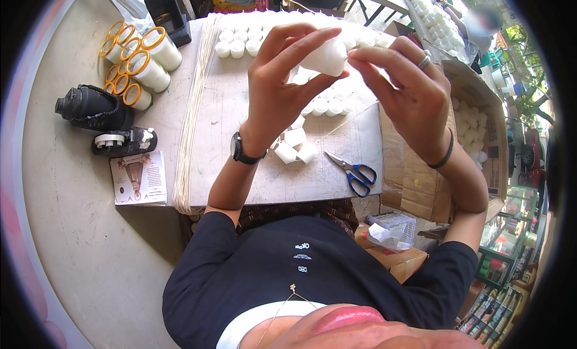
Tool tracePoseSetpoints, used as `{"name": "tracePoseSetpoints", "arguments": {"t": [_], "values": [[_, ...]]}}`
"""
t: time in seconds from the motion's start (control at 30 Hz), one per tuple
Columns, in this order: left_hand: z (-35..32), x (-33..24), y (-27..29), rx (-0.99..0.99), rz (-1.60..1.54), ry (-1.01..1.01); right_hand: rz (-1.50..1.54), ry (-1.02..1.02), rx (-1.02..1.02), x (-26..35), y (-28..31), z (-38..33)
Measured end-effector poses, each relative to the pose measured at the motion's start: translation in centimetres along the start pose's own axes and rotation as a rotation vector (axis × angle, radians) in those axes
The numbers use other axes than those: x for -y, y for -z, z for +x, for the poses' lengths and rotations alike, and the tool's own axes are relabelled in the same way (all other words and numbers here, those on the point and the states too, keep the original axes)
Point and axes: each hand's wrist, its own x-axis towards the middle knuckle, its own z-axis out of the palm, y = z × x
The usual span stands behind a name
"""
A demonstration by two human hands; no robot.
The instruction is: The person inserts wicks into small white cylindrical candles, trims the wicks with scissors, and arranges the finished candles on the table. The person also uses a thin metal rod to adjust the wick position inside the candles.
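Note:
My left hand (273, 78), raised over the table, is closed around a smooth white candle (324, 57) with a rounded end. At that end the thumb and fingertips of my right hand (415, 88) are pinched together; what lies between them is too small to make out. A thin pale string (354, 116) runs across the table toward my right wrist. Below my hands lie a few loose white candles (285, 152) on their sides. Blue-handled scissors (354, 173) rest partly spread near the table's front edge. Rows of small white candles (237, 47) stand behind my hands, partly hidden by them.
A bundle of long pale cords (198, 103) crosses the table on the left. Beyond it are jars with orange rims (140, 62), a black bottle (90, 109), a tape dispenser (125, 142) and printed cards (138, 178). A cardboard box (415, 163) of white candles stands right.

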Motion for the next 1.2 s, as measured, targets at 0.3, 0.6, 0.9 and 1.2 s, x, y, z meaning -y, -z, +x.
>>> {"name": "tracePoseSetpoints", "arguments": {"t": [0.3, 0.6, 0.9, 1.2], "values": [[0.1, -0.4, 0.3, 0.021, 0.044, 0.009, -0.053, 0.05, 0.014, -0.4, -0.2, -0.1], [0.1, -0.2, 0.7, 0.005, 0.079, -0.017, 0.104, -0.065, -0.025, 0.2, -0.3, 0.1], [0.1, -0.5, 0.0, -0.041, 0.09, -0.056, 0.086, -0.035, -0.028, 0.1, -0.7, -0.1], [0.2, -0.4, 0.3, -0.06, 0.097, -0.048, 0.101, -0.023, 0.007, 0.6, 0.2, 0.5]]}}
